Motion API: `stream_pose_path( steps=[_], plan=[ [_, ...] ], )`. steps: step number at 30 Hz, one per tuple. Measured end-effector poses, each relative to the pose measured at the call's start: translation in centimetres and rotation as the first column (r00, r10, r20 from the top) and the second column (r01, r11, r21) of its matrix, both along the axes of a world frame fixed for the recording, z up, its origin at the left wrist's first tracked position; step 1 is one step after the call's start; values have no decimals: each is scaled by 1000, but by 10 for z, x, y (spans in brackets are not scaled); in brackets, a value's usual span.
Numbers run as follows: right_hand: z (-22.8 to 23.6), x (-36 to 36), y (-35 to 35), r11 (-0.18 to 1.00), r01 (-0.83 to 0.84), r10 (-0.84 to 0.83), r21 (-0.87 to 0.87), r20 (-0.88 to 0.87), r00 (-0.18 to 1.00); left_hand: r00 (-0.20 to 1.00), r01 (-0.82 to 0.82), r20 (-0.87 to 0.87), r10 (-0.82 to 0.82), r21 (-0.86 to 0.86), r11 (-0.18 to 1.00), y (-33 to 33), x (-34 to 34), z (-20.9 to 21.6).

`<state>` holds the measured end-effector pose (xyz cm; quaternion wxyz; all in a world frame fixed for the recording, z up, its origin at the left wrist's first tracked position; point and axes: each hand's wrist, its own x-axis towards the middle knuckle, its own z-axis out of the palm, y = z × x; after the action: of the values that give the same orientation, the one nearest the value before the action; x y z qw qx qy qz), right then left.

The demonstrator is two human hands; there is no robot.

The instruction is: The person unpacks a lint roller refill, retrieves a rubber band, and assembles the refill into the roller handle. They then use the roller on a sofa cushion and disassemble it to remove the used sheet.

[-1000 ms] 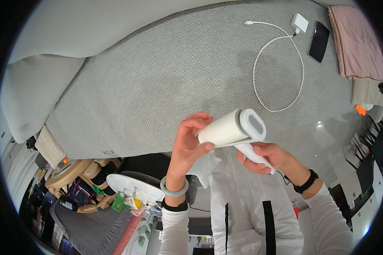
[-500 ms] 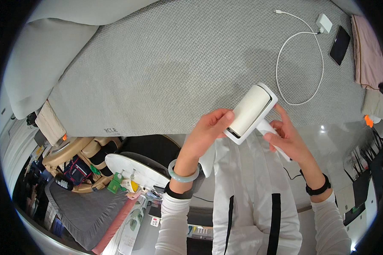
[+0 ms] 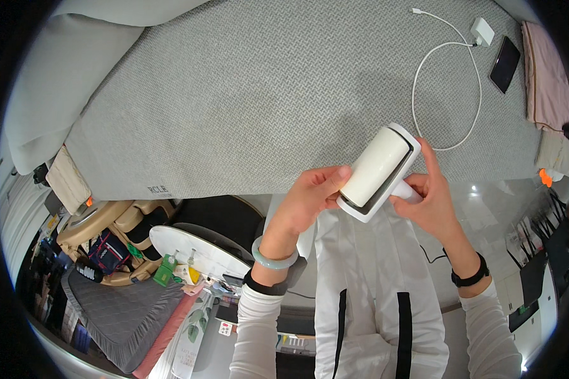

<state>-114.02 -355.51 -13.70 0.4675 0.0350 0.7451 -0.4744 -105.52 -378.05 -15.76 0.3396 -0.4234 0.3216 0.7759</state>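
A lint roller point(image 3: 376, 165) with a cream roll in a white frame is held tilted above the front edge of the grey sofa cover point(image 3: 246, 114). My right hand point(image 3: 433, 203) is closed around its white handle, the index finger stretched along the frame's right end. My left hand point(image 3: 306, 199), with thumb and fingers together, grips the lower left end of the roll. The fingers behind the roller are partly hidden.
On the sofa cover lie a white charging cable point(image 3: 415, 88), a white charger point(image 3: 482, 31) and a black phone point(image 3: 505, 65). A folded pink cloth point(image 3: 545, 79) lies at the right. At the lower left stand a round white table point(image 3: 199, 249) and a tan massage chair point(image 3: 98, 227).
The lint roller has turned and shifted slightly right, its roll facing up more. My right hand has moved a little with it, and less of the handle shows.
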Motion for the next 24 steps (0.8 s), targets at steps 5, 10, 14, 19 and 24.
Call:
stream_pose_path(
  steps=[5,10,14,19,24],
  plan=[
    [0,7,2,1000,-26,26,-5,-64,998,998,52,-47,-52,-8,999,6,7,-2],
    [-10,19,-1,999,2,2,40,-97,995,998,62,-20,-63,-56,997,15,15,-14],
    [-26,22,-11,982,-105,128,154,-146,981,989,-142,-43,141,-9,990,22,20,-40],
    [-37,21,-22,981,-117,143,158,-166,976,935,-337,-72,347,130,933,20,34,-62],
    [-46,23,-19,976,-214,216,39,-273,937,841,-536,-39,540,79,840,23,48,-77]
  ],
)
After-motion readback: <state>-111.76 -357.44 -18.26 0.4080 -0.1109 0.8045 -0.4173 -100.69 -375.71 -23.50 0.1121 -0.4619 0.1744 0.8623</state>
